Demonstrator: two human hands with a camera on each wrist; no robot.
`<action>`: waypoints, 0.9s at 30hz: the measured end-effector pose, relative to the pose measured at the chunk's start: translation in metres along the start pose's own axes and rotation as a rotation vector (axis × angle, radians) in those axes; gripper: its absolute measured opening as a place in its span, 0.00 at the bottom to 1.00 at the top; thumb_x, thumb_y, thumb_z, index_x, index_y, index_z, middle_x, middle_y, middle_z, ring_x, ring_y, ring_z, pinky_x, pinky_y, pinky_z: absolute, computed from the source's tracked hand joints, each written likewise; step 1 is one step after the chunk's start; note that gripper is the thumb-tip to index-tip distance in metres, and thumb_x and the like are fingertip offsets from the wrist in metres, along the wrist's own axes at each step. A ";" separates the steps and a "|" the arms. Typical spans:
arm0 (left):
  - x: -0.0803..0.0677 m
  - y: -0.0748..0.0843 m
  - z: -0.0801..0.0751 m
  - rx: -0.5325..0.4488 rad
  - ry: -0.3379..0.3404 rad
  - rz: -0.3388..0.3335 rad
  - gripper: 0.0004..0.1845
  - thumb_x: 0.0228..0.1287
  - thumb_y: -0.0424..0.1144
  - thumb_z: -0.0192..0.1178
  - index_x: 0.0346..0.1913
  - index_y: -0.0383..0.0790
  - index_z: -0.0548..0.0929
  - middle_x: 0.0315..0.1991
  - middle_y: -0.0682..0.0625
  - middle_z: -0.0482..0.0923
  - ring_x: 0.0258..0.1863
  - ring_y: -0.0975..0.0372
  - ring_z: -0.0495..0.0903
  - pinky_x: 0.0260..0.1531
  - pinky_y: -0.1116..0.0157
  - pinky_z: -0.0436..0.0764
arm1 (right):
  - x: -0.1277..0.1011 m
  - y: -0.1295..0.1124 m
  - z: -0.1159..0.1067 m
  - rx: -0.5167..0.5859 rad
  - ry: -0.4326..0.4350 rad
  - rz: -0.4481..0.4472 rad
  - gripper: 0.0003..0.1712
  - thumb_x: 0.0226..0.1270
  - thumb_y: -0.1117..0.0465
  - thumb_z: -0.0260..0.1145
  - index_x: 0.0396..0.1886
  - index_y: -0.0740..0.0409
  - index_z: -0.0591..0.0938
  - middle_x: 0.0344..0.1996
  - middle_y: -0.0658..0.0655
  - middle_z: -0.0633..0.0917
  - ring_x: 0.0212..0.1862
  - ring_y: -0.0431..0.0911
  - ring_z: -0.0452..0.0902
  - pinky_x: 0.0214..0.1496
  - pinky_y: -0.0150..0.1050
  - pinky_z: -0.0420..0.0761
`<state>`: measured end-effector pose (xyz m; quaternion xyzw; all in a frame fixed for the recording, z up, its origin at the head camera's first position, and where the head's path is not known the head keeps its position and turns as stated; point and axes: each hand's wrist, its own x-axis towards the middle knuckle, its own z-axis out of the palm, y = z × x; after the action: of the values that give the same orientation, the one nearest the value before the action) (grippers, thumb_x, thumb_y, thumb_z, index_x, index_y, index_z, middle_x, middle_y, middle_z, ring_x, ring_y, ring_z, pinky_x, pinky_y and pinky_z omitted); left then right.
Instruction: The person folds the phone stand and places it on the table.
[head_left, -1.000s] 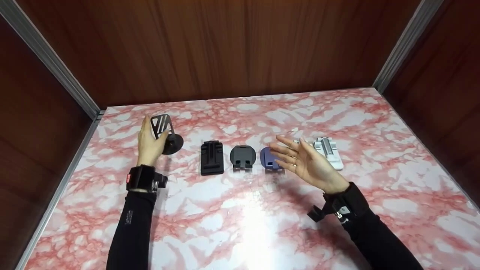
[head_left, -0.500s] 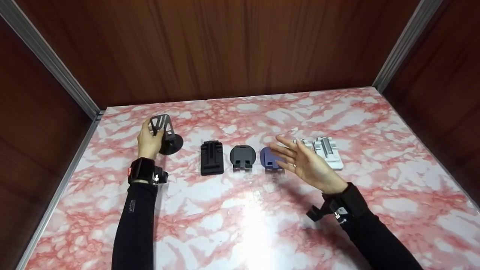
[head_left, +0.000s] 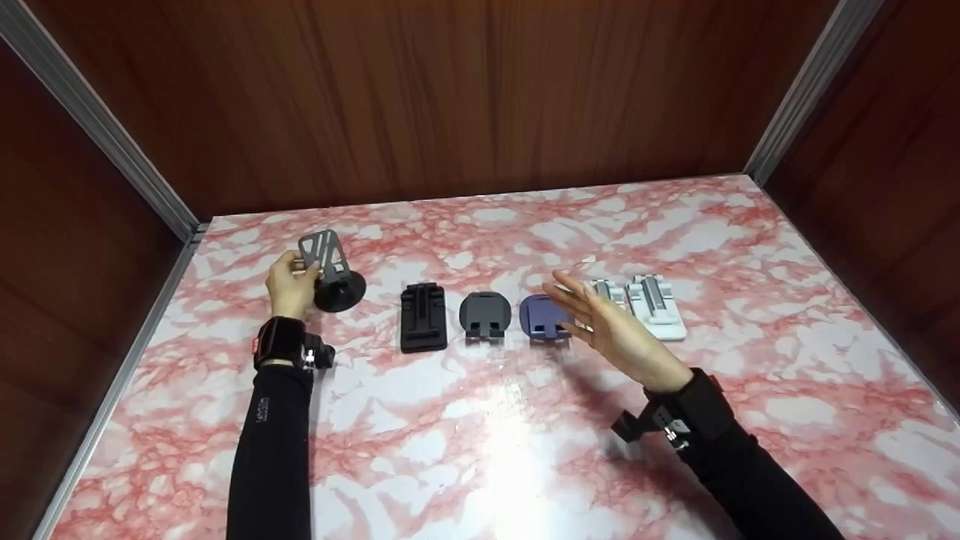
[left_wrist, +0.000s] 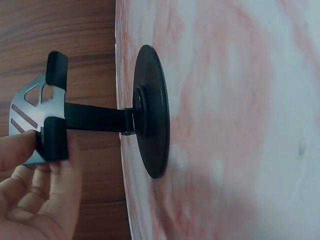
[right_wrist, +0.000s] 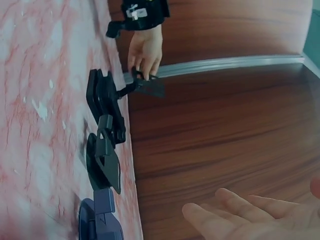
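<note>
In the head view, a black phone stand point(head_left: 339, 295) with a round base and a slotted plate is unfolded at the table's left. My left hand point(head_left: 289, 286) pinches the lower left side of its plate point(left_wrist: 39, 107) between thumb and fingers. The left wrist view shows the arm joining plate to base, the base flat on the tabletop. My right hand point(head_left: 622, 337) hovers with fingers extended, holding nothing, partly covering a purple round stand point(head_left: 538, 315).
A row of folded stands runs rightward: a black rectangular one point(head_left: 424, 319), a dark grey round one point(head_left: 484, 315), the purple one, and two white ones, the outer point(head_left: 661, 311) plainer to see. Brown wood-look panels point(head_left: 480, 97) wall the marbled table point(head_left: 420, 420).
My left hand has slid down the plate toward me, its fingers going from straighter to curled. My right hand has turned slightly, uncovering more of the purple and inner white stands.
</note>
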<state>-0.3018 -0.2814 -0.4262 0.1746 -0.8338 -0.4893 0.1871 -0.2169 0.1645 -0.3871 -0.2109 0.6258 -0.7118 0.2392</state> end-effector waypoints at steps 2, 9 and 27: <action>0.000 -0.001 0.000 -0.059 0.003 -0.012 0.11 0.62 0.32 0.57 0.45 0.30 0.78 0.35 0.47 0.77 0.23 0.74 0.74 0.26 0.79 0.78 | 0.001 0.001 0.001 -0.065 0.024 0.005 0.30 0.76 0.46 0.31 0.74 0.46 0.46 0.74 0.53 0.50 0.75 0.47 0.40 0.76 0.49 0.44; -0.003 0.001 0.002 -0.191 0.035 0.013 0.12 0.59 0.33 0.61 0.44 0.29 0.80 0.27 0.55 0.72 0.22 0.75 0.74 0.24 0.79 0.79 | 0.001 0.003 0.004 -0.243 0.062 -0.003 0.31 0.75 0.43 0.34 0.73 0.43 0.46 0.74 0.52 0.51 0.75 0.46 0.41 0.76 0.51 0.43; -0.021 0.050 -0.001 -0.336 0.043 0.092 0.17 0.56 0.35 0.64 0.46 0.27 0.80 0.25 0.58 0.74 0.25 0.73 0.75 0.24 0.79 0.79 | 0.001 0.009 0.009 -0.478 0.155 -0.026 0.32 0.73 0.42 0.40 0.73 0.43 0.48 0.73 0.44 0.51 0.74 0.42 0.40 0.75 0.52 0.41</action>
<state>-0.2882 -0.2494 -0.3846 0.1130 -0.7431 -0.6089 0.2535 -0.2118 0.1560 -0.3949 -0.2144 0.7901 -0.5606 0.1245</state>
